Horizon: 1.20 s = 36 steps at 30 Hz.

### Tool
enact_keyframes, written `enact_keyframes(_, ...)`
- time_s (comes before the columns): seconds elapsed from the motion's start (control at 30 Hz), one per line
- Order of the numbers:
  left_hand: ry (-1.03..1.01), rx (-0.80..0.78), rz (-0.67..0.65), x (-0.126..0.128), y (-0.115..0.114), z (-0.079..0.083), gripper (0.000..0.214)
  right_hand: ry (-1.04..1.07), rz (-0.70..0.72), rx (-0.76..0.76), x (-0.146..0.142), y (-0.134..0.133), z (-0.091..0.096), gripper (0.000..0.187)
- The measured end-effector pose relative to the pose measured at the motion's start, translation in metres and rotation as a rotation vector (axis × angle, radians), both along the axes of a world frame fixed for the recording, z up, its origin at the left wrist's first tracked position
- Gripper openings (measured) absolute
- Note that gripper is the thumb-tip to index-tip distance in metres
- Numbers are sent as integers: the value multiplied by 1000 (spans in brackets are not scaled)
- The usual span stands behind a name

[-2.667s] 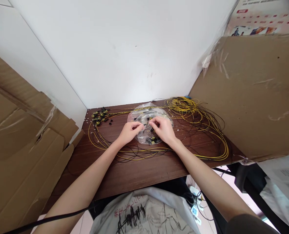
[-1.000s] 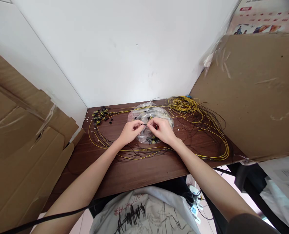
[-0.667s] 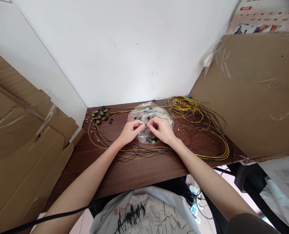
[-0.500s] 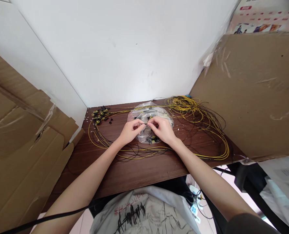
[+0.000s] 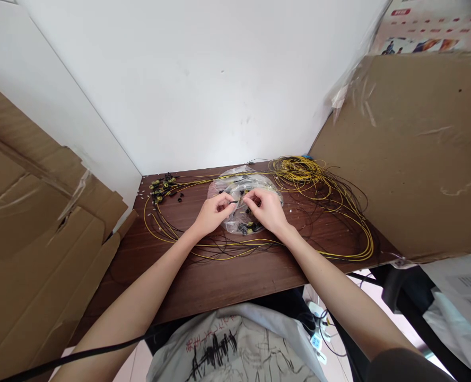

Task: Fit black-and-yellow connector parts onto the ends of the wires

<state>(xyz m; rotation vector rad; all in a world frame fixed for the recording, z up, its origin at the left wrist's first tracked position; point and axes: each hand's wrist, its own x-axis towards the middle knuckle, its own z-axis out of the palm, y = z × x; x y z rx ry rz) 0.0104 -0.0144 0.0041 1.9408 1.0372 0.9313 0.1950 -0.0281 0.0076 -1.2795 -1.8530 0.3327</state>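
My left hand [image 5: 212, 213] and my right hand [image 5: 265, 209] are close together over a clear plastic bag [image 5: 235, 187] of small black and yellow parts on the dark wooden table [image 5: 219, 276]. Both hands are pinched. Between their fingertips is a small black piece on a thin wire [image 5: 235, 202]. What exactly each hand grips is too small to make out. Yellow and black wires [image 5: 307, 178] loop around the bag and across the table.
A cluster of small black and yellow connectors [image 5: 163, 189] lies at the table's back left. Cardboard sheets stand on the left [image 5: 32, 223] and right [image 5: 410, 159]. A white wall is behind. A power strip [image 5: 317, 339] lies on the floor below.
The hands came together until their fingertips met, and have now drawn slightly apart. The bag and the wires have stayed in place.
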Motion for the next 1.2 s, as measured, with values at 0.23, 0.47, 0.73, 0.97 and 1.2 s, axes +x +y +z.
enact_keyframes(0.23, -15, 1, -3, -1, 0, -2, 18, -7, 86, 9, -2, -3, 0, 13)
enact_keyframes(0.47, 21, -1, 18, 0, -1, 2, 22, -28, 86, 2, -4, -3, -2, 11)
enact_keyframes(0.73, 10, -5, 9, 0, 1, -1, 17, 10, -33, 19, 0, 1, -2, 11)
enact_keyframes(0.97, -10, -15, 1, -1, -1, 0, 15, 45, 26, 26, -1, -1, 1, 13)
enact_keyframes(1.2, 33, -12, 16, 0, -1, 1, 18, -4, 120, 12, -4, -4, -1, 13)
